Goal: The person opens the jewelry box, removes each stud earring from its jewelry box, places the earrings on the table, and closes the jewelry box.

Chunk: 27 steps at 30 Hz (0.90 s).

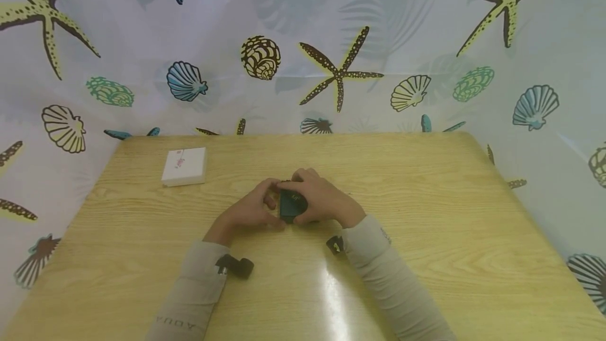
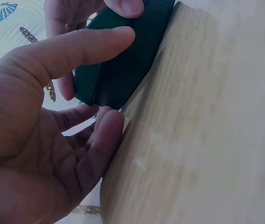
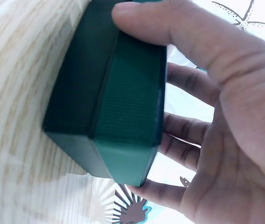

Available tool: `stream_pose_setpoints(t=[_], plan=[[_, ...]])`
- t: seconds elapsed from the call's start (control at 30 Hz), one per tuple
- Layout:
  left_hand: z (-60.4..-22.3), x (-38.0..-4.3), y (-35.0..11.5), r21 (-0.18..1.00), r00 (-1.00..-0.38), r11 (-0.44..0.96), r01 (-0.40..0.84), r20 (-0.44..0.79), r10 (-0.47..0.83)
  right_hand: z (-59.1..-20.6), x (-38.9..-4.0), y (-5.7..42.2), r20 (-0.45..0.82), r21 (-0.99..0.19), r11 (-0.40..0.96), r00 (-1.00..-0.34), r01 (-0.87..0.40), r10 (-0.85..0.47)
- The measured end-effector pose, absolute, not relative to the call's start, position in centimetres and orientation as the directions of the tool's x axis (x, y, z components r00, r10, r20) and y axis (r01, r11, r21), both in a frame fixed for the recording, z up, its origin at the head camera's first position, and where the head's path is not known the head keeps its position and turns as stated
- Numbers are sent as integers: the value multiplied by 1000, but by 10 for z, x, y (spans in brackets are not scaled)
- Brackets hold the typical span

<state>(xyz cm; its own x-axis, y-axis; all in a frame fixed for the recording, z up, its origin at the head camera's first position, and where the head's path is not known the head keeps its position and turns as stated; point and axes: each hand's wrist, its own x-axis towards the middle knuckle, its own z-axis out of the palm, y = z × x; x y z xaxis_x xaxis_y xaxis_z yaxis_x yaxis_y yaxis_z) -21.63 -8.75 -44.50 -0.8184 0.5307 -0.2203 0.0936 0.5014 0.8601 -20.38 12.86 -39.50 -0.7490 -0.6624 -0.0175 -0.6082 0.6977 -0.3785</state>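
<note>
Left hand (image 1: 251, 207), right hand (image 1: 325, 200): you grasp dark-green rectangular box (image 1: 290, 205)
Box step: apparently two-handed handling
Next grip: likely needs even pressure

From above, the right hand (image 1: 323, 199) hides the three-o'clock side of the dark green angular box (image 1: 290, 207), whose gold mark (image 1: 295, 197) is illegible.

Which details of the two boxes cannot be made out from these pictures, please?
- Head view: gold marking on the green box, too small to read.
- Head view: green box's right side, covered by the right hand.
- Head view: print on the white box, too small.
- All views: green box's inside, hidden by its walls.
</note>
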Motion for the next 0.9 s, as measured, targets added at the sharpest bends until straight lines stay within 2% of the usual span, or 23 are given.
stream_pose_setpoints(t=[0.33, 0.53, 0.9], plan=[[-444, -216, -87, 860, -812, 501, 93, -225, 538, -395, -202, 126, -41, -338, 712, -747, -615, -664], [-446, -215, -88, 868, -815, 489, 88, -219, 536, -394, -204, 127, -71, -357, 715, -746, -601, -662], [-445, -215, -87, 886, -821, 462, 48, -228, 523, -383, -202, 133, -211, -453, 768, -782, -454, -587]])
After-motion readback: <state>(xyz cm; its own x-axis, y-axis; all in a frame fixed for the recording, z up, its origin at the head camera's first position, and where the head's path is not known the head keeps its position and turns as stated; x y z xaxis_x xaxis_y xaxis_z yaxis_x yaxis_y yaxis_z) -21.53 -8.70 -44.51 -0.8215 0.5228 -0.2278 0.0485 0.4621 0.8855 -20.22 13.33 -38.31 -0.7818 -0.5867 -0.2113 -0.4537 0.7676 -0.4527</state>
